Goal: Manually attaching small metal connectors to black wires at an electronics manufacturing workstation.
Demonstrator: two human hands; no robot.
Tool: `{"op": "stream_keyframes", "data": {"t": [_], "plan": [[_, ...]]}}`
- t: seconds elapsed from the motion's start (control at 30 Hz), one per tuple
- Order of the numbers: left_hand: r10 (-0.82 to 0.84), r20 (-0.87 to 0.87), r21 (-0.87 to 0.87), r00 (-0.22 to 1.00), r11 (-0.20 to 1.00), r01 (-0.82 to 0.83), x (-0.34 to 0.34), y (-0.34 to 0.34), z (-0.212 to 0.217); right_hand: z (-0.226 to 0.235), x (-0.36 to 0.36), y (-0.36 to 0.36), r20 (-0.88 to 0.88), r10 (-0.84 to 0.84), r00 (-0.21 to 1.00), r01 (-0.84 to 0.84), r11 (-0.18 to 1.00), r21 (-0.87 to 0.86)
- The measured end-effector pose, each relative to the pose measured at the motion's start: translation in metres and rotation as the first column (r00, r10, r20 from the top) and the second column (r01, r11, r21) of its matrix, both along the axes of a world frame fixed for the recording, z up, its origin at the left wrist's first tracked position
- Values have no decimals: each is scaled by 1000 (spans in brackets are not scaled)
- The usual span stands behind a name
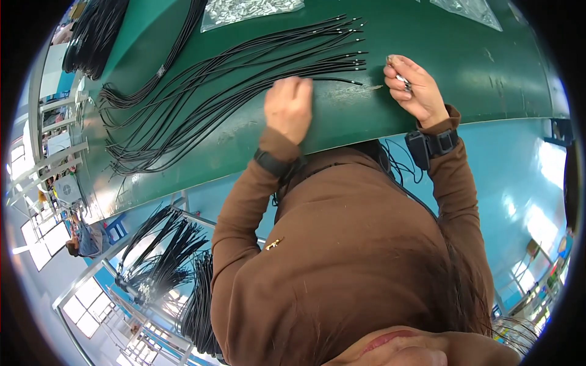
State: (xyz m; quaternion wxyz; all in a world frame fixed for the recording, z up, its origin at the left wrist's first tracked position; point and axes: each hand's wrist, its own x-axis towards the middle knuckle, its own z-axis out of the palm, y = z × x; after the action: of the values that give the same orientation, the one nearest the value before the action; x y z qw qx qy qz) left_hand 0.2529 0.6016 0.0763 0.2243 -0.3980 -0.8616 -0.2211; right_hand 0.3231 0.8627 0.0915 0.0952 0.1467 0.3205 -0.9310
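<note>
Bench (pixel 464 67) surface, green and smooth, fills the far half of the view, its near edge curving just past the person's wrists. Spread across its left and middle lies a fan of thin black wires (pixel 201 91), their metal-tipped ends pointing right; a tied bundle (pixel 160 71) runs farther left, and two clear bags of small metal parts (pixel 244 9) sit at the far edge.

The left hand (pixel 288 107) rests fist-like on the wires near their tipped ends, fingers curled down over one strand (pixel 332 79) that pokes out to the right; the grip looks narrow and closed on it. The right hand (pixel 410 88), just beside that tip, pinches a small shiny metal piece (pixel 403 80) between thumb and fingers.

These wires are likely light, limp and prone to tangling, so holding close behind the tip gives the most control. The metal piece is tiny and probably slippery. Open bench lies to the right; the near edge is close, so a dropped part could roll off.
</note>
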Motion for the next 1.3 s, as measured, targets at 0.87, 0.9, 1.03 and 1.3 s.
{"op": "stream_keyframes", "data": {"t": [0.87,0.9,1.03,1.3], "plan": [[-8,88,-103,996,995,17,-45,14,-8,-7,6,-21,132,158,979,-180,968,176],[10,83,-108,997,994,-1,-37,13,-9,-7,9,-20,126,176,976,-196,965,172],[-218,287,25,933,975,220,-28,8,-9,-11,14,-18,106,150,983,-164,976,140],[170,-15,94,985,981,-168,-63,35,-16,-12,10,-19,54,172,984,-177,979,104]]}}
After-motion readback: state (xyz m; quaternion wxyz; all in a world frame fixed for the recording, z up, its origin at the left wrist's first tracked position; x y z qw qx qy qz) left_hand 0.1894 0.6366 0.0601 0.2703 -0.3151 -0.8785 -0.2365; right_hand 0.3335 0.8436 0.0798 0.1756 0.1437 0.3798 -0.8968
